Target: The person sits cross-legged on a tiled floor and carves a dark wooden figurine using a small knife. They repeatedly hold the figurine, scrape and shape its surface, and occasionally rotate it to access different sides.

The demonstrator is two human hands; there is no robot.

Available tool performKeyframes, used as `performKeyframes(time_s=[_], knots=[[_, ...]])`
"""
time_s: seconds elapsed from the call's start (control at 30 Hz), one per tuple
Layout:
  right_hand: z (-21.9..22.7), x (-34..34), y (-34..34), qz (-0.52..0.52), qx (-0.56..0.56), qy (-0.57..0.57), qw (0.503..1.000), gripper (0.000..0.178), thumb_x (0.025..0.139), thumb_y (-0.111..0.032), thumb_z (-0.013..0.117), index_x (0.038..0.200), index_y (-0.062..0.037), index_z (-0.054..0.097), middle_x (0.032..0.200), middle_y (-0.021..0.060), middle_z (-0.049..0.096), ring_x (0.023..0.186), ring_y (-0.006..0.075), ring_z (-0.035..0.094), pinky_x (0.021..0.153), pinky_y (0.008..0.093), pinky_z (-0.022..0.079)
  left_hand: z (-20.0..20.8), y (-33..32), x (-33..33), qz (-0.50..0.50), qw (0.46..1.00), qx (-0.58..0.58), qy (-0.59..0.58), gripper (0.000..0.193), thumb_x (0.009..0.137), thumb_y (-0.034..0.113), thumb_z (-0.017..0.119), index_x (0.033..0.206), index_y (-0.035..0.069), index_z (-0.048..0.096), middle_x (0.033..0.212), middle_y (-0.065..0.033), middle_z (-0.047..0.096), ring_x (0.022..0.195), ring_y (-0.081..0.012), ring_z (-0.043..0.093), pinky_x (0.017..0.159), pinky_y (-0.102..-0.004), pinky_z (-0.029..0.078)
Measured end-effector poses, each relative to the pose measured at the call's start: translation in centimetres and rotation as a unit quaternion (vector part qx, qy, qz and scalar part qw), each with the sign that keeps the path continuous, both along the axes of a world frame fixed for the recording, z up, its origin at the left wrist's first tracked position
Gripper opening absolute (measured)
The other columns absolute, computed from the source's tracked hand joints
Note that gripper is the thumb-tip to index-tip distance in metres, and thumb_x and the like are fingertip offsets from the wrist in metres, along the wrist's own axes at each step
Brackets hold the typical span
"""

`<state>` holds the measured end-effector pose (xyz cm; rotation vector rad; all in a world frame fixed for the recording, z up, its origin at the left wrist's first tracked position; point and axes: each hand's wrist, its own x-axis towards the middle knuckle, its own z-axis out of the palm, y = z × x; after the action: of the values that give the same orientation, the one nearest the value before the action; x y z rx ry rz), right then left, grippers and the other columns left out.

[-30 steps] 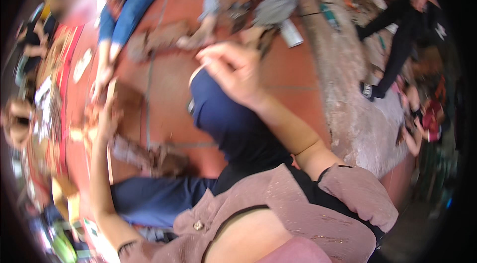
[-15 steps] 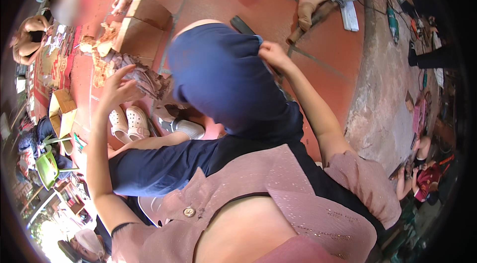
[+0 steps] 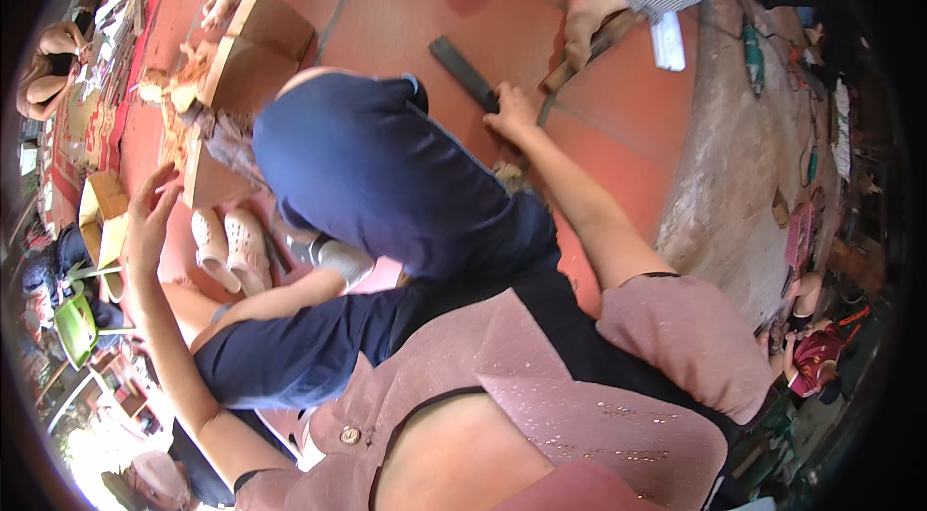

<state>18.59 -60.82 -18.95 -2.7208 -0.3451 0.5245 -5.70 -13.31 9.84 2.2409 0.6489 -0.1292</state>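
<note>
My right hand (image 3: 514, 112) reaches past my bent knee to the floor. Its fingers close at the near end of a dark flat bar (image 3: 462, 65), which lies on the red tiles. Out to the left my left hand (image 3: 152, 219) is raised, fingers apart, holding nothing. Beyond it stands a carved orange-brown wood piece (image 3: 182, 96), against a tan block (image 3: 228, 71). A crumpled brownish cloth (image 3: 232, 144) lies between that block and my knee.
Pale clogs (image 3: 247, 248) sit on the tiles left of my legs. Another person's feet (image 3: 577, 28) rest near a brown wooden stick (image 3: 560, 76) and a white bar (image 3: 667, 41). A green power tool (image 3: 752, 59) with cords lies farther right. A green chair (image 3: 75, 327) stands left.
My right hand has left the trouser leg at my knee and moved down to the dark bar. My left hand has shifted left, away from the cloth, and my knee has swung left.
</note>
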Motion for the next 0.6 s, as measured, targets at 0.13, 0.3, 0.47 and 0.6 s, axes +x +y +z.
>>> performKeyframes(time_s=[0.13,0.3,0.47,0.6], knots=[[-0.3,0.5,2.8,0.000,-0.080,0.018,0.997,0.062,0.062,-0.025,0.076,0.114,-0.0056,0.050,0.113,0.0195,0.055,0.111,0.0361,0.052,0.094,0.0471,0.042,0.0,0.4,-1.2,-0.005,0.999,0.039,-0.002,0.038,0.086,0.009,0.059,0.123,0.001,0.054,0.111,-0.0087,0.062,0.095,-0.0115,0.057,0.083,-0.0246,0.045],[-1.1,2.3,-0.6,0.036,-0.033,0.069,0.996,0.046,0.067,-0.023,0.072,0.107,-0.0077,0.057,0.113,0.0197,0.055,0.103,0.0366,0.056,0.088,0.0435,0.048,-0.4,-1.4,3.5,-0.032,0.998,-0.007,-0.059,0.039,0.079,0.004,0.058,0.118,0.000,0.058,0.104,-0.0087,0.063,0.081,-0.0100,0.057,0.075,-0.0238,0.047],[-1.4,1.3,-1.4,0.068,-0.024,0.111,0.991,0.044,0.072,-0.022,0.071,0.108,-0.0045,0.053,0.116,0.0223,0.053,0.103,0.0362,0.056,0.090,0.0418,0.047,-1.4,0.9,2.4,-0.051,0.994,-0.004,-0.099,0.039,0.079,0.003,0.057,0.117,-0.002,0.057,0.104,-0.0095,0.063,0.081,-0.0115,0.058,0.074,-0.0255,0.048],[-1.0,-1.6,1.0,0.045,-0.149,0.070,0.985,0.054,0.072,-0.021,0.073,0.116,-0.0028,0.047,0.118,0.0216,0.051,0.109,0.0351,0.053,0.092,0.0410,0.046,-1.8,1.9,0.5,-0.020,0.996,-0.020,-0.089,0.038,0.080,0.001,0.057,0.118,-0.003,0.056,0.108,-0.0114,0.062,0.087,-0.0132,0.058,0.079,-0.0267,0.048]])
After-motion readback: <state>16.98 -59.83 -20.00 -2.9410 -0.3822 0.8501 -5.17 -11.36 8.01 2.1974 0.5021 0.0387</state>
